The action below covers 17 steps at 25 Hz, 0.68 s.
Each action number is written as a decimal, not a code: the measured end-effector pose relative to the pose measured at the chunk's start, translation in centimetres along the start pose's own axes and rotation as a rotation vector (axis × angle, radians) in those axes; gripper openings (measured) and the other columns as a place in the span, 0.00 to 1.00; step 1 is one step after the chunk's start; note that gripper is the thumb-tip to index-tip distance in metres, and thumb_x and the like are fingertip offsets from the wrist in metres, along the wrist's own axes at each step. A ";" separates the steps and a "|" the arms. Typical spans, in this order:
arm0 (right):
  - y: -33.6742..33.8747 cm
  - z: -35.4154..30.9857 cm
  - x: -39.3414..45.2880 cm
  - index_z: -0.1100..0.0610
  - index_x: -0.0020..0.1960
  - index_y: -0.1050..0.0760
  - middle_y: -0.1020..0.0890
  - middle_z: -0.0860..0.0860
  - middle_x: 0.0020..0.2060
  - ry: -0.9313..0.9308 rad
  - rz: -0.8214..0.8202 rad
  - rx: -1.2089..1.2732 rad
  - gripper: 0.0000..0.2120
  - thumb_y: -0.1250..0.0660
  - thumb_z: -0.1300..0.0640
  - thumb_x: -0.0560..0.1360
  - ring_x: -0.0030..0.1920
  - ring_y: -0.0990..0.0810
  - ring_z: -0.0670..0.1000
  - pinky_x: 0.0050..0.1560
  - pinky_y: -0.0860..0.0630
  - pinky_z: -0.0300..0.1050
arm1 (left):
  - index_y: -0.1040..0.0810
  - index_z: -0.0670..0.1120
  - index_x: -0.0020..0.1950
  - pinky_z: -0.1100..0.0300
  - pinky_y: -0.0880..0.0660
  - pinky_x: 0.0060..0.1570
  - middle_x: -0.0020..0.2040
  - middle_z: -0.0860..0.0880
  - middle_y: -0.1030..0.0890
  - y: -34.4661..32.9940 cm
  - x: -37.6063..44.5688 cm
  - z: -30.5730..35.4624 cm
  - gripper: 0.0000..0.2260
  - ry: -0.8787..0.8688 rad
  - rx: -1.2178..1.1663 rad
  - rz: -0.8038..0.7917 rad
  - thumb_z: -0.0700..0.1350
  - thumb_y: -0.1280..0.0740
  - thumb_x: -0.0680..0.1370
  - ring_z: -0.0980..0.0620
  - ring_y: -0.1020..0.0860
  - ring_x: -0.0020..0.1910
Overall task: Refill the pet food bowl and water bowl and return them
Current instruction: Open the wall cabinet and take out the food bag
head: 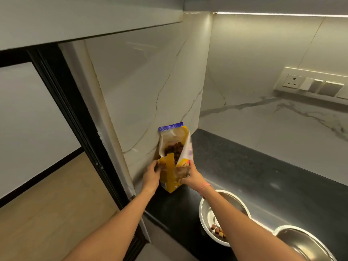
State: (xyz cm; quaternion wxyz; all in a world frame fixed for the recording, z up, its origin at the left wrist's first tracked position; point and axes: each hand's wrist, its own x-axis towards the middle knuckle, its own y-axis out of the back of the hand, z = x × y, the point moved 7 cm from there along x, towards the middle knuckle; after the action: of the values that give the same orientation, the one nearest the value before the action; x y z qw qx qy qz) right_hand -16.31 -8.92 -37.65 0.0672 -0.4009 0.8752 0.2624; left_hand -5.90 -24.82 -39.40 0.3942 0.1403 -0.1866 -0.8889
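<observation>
While bag (170,178) stands open, both hands grip its sides

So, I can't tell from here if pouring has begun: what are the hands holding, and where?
Both grip the open pet food bag: left hand on its left side, right hand on its lower right front.

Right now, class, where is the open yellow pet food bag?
The open yellow pet food bag stands on the black counter against the marble wall corner, held by both hands, beyond the steel bowls.

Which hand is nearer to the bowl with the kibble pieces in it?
Right. The right hand holds the food bag just beyond the kibble bowl, its forearm crossing over it. The left hand grips the bag's far side.
</observation>
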 end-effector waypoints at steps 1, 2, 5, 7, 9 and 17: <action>-0.1 -0.2 0.2 0.51 0.79 0.53 0.31 0.55 0.71 -0.025 -0.003 -0.012 0.48 0.27 0.60 0.70 0.68 0.28 0.57 0.65 0.25 0.54 | 0.24 0.49 0.66 0.52 0.24 0.57 0.63 0.46 0.20 0.2 0.0 0.4 0.12 -0.010 0.008 0.010 0.47 0.38 0.83 0.45 0.22 0.62; -0.1 -0.5 0.2 0.52 0.79 0.52 0.31 0.56 0.71 -0.045 -0.001 -0.016 0.45 0.28 0.60 0.71 0.68 0.28 0.57 0.64 0.24 0.54 | 0.24 0.50 0.67 0.51 0.24 0.58 0.64 0.46 0.20 0.4 0.0 0.8 0.13 -0.017 0.011 0.016 0.47 0.38 0.83 0.45 0.22 0.63; 0.9 -1.9 0.0 0.51 0.79 0.50 0.28 0.56 0.68 -0.022 0.043 -0.029 0.42 0.29 0.56 0.74 0.66 0.26 0.58 0.62 0.25 0.53 | 0.28 0.50 0.72 0.53 0.25 0.60 0.67 0.47 0.23 1.1 -0.9 3.0 0.17 -0.080 -0.009 0.029 0.43 0.37 0.82 0.48 0.24 0.65; 2.5 -4.1 -0.8 0.48 0.78 0.48 0.26 0.53 0.67 0.085 0.111 -0.054 0.40 0.28 0.52 0.74 0.65 0.25 0.56 0.63 0.25 0.55 | 0.31 0.51 0.73 0.57 0.23 0.59 0.68 0.49 0.24 1.6 -1.9 5.7 0.19 -0.177 -0.063 0.061 0.40 0.36 0.82 0.53 0.25 0.63; 4.5 -7.1 -2.0 0.45 0.77 0.46 0.28 0.49 0.68 0.215 0.186 -0.137 0.38 0.29 0.54 0.74 0.65 0.25 0.54 0.63 0.24 0.55 | 0.32 0.50 0.73 0.56 0.22 0.62 0.68 0.51 0.24 2.7 -2.9 9.4 0.21 -0.301 -0.144 0.136 0.39 0.35 0.81 0.56 0.24 0.64; 9.6 -24.9 -13.1 0.51 0.80 0.52 0.49 0.52 0.80 0.844 0.452 -0.731 0.43 0.34 0.65 0.72 0.80 0.49 0.53 0.78 0.43 0.50 | 0.38 0.53 0.76 0.63 0.21 0.56 0.71 0.55 0.29 11.8 -11.0 25.3 0.28 -0.571 -0.742 0.473 0.35 0.35 0.80 0.57 0.21 0.61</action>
State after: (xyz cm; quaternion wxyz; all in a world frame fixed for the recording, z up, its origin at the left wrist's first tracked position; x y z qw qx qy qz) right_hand -12.27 -7.74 -8.25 -0.4857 -0.2714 0.7428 0.3724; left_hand -1.18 -18.23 -10.53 0.5408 -0.3027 0.0144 -0.7847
